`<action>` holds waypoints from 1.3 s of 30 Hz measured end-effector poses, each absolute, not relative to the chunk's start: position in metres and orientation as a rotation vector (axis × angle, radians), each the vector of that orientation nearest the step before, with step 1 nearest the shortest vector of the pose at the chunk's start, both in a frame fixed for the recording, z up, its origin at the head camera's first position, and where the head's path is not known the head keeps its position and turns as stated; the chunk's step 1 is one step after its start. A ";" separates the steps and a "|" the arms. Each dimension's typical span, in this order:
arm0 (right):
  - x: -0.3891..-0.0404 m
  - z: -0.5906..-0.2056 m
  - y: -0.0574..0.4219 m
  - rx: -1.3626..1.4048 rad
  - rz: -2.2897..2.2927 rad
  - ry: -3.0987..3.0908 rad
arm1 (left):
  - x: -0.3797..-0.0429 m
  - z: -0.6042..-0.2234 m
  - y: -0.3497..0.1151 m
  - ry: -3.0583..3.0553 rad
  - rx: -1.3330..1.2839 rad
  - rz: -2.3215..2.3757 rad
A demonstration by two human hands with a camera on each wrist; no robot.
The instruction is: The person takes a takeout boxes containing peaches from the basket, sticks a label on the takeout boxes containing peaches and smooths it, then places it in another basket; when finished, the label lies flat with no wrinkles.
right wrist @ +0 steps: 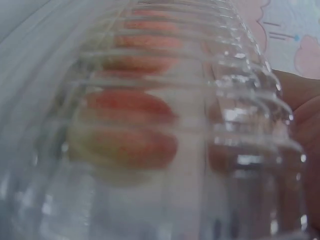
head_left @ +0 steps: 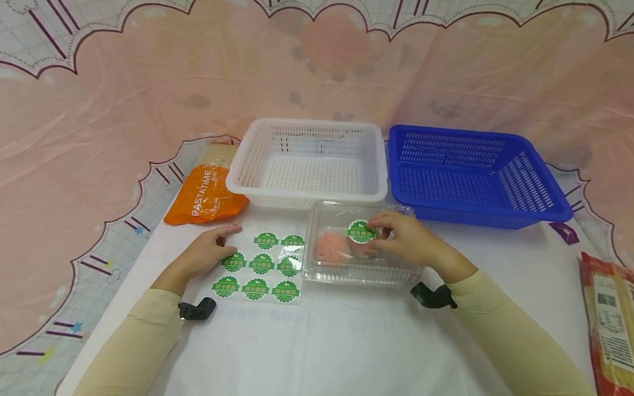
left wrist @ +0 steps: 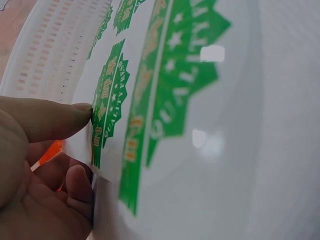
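My right hand (head_left: 408, 239) pinches a round green-and-white sticker (head_left: 361, 231) between thumb and index finger, over the lid of a clear plastic clamshell box (head_left: 366, 272). Inside the box sit a pinkish, net-textured round item (head_left: 332, 248) and another partly hidden by the sticker. Seen through the ribbed wall in the right wrist view, the contents look like red and yellow-green fruit (right wrist: 130, 130). My left hand (head_left: 205, 250) rests at the left edge of a sheet of green stickers (head_left: 260, 264), thumb touching it and index finger apart from the thumb.
Behind the sheet and box stands a white plastic basket (head_left: 307, 195), with a blue basket (head_left: 470, 214) to its right. An orange pasta bag (head_left: 208, 192) lies at the left. A red-edged packet (head_left: 611, 324) lies at the right edge. Patterned cloth (head_left: 223, 77) hangs behind.
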State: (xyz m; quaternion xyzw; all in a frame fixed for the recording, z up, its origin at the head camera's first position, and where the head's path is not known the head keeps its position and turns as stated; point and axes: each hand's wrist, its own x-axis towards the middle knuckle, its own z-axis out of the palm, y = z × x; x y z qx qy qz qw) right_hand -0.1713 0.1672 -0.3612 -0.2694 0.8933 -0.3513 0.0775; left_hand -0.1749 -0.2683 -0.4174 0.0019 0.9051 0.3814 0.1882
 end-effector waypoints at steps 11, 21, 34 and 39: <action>-0.171 -0.360 0.167 -0.775 -0.999 2.703 | -0.176 -0.419 -0.269 2.543 -0.010 1.075; -0.171 -0.360 0.167 -0.759 -0.963 2.703 | -0.175 -0.422 -0.272 2.548 -0.009 1.070; -0.173 -0.362 0.171 -0.800 -1.100 2.668 | -0.174 -0.422 -0.271 2.550 -0.020 1.060; -0.173 -0.362 0.174 -0.824 -1.206 2.630 | -0.174 -0.421 -0.270 2.553 -0.017 1.054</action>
